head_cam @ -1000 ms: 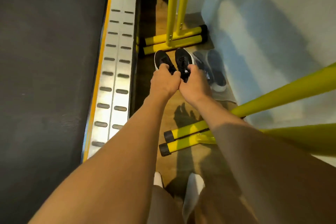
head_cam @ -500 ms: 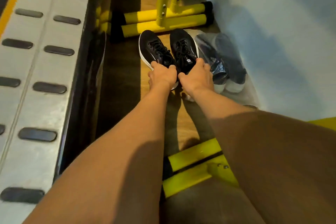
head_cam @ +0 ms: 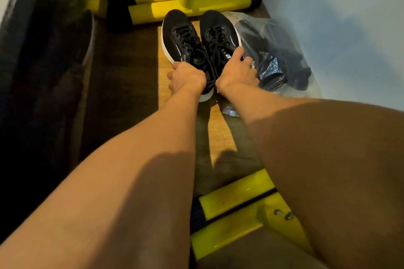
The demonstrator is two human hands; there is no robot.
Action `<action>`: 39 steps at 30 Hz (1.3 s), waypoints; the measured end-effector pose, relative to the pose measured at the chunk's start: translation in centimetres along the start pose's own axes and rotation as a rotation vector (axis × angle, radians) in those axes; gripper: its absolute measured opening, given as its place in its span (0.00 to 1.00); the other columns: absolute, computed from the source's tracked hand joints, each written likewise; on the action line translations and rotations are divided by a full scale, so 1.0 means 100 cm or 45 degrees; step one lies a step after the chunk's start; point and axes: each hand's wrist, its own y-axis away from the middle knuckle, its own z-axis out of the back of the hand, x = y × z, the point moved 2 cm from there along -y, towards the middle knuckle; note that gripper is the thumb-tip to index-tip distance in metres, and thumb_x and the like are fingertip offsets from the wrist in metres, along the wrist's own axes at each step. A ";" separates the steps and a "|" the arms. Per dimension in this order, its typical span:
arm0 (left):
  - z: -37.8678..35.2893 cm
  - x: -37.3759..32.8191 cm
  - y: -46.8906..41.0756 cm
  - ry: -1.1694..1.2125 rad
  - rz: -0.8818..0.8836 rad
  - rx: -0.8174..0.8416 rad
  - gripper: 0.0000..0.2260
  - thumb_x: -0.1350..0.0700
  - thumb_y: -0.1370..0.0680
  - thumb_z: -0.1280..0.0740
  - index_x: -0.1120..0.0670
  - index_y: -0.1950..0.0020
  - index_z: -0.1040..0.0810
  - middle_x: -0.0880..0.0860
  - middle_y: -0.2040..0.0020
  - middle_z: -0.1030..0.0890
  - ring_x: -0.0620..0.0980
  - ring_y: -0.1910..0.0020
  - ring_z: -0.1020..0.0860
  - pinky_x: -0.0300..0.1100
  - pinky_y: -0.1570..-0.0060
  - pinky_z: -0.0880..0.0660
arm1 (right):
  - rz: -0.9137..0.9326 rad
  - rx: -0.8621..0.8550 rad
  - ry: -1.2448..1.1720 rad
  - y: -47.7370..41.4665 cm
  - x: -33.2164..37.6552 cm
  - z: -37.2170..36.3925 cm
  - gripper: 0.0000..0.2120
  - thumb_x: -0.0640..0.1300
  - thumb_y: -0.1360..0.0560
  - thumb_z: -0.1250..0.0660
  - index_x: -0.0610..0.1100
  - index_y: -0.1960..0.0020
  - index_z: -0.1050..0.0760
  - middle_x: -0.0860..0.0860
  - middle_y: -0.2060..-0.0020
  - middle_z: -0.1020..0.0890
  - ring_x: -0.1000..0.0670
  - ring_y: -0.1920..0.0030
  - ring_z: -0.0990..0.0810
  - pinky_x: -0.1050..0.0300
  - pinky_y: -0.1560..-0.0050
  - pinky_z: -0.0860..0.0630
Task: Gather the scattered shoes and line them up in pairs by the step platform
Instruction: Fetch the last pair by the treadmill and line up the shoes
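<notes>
On the wooden floor [head_cam: 131,67] between the dark side of the step platform [head_cam: 43,72] and the pale wall [head_cam: 338,17], two black white-soled sneakers sit side by side, toes pointing at a yellow frame foot [head_cam: 196,4]. The left hand [head_cam: 188,77] has its fingers curled round the heel of the left sneaker [head_cam: 179,35]. The right hand [head_cam: 237,73] holds the heel end of the right sneaker [head_cam: 218,30], thumb stretched along its outer side; its other fingers are mostly hidden.

The step in hand looks like setting this pair down and squaring it up. The next move probably calls for nudging the heels level, then letting go and reaching for more shoes.

A clear plastic bag [head_cam: 277,54] with dark shoes inside lies touching the right sneaker, against the wall. It crowds that side, and the yellow tubes ahead block any push forward. A second yellow foot [head_cam: 236,201] lies under the arms.
</notes>
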 end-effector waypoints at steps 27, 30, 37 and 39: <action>0.281 -0.075 0.334 0.046 0.205 0.215 0.16 0.59 0.21 0.38 0.63 0.35 0.31 0.66 0.42 0.24 0.69 0.49 0.22 0.62 0.56 0.20 | 0.240 0.319 0.251 0.280 0.065 0.321 0.15 0.50 0.24 0.33 0.41 0.43 0.24 0.41 0.43 0.21 0.40 0.44 0.22 0.54 0.55 0.29; 0.340 -0.106 0.401 0.060 0.207 0.169 0.19 0.58 0.21 0.38 0.62 0.32 0.33 0.66 0.39 0.25 0.69 0.45 0.23 0.60 0.50 0.21 | 0.329 0.301 0.272 0.332 0.085 0.396 0.16 0.51 0.25 0.33 0.43 0.42 0.24 0.43 0.44 0.21 0.41 0.44 0.22 0.54 0.54 0.28; 0.449 -0.147 0.551 0.030 0.276 -0.002 0.18 0.58 0.22 0.39 0.63 0.34 0.31 0.66 0.41 0.25 0.69 0.52 0.20 0.60 0.58 0.19 | 0.644 0.209 0.380 0.447 0.114 0.530 0.11 0.49 0.24 0.33 0.45 0.45 0.23 0.45 0.47 0.20 0.42 0.45 0.22 0.54 0.58 0.31; 0.470 -0.147 0.585 0.065 0.291 -0.084 0.19 0.58 0.23 0.39 0.62 0.34 0.30 0.65 0.39 0.25 0.68 0.48 0.21 0.58 0.52 0.20 | 0.749 0.187 0.418 0.475 0.119 0.554 0.12 0.50 0.23 0.34 0.45 0.44 0.23 0.45 0.46 0.19 0.42 0.45 0.22 0.54 0.58 0.32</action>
